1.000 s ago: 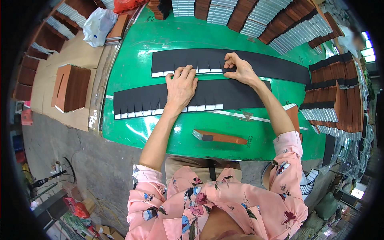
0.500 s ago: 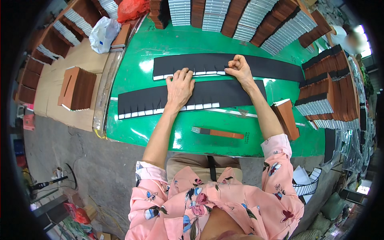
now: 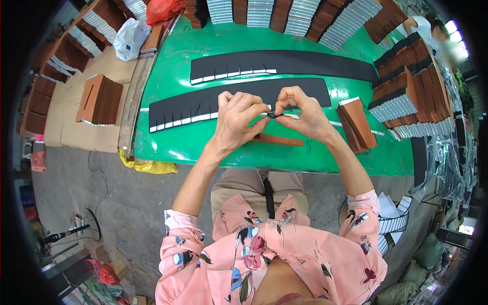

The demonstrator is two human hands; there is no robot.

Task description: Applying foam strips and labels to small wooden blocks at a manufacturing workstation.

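Observation:
My left hand [image 3: 238, 121] and my right hand [image 3: 306, 116] are close together over the near black strip [image 3: 295, 90]. Thumbs and forefingers of both pinch a small black piece [image 3: 275, 115] between them, its far details too small to tell. White rectangular tabs [image 3: 175, 122], divided by short slits, line the near strip's lower left edge. Beyond it lies a second black strip [image 3: 315, 63] with a similar row of white tabs [image 3: 234, 74]. Just below my hands a flat reddish-brown tool or bar [image 3: 282, 140] lies on the table, its left end hidden by my left hand.
The green tabletop [image 3: 168, 152] bears stacked brown pieces with silvery edges [image 3: 300, 18] at the back and more brown stacks [image 3: 406, 96] at right. A small brown bundle [image 3: 357, 124] stands nearer. Cardboard [image 3: 61, 117] at left holds a brown block [image 3: 100, 100] and a white bag [image 3: 131, 39].
Both hands have left the far strip and come nearer, meeting around the small black piece. The far strip's white row now ends farther left. My view has shifted slightly.

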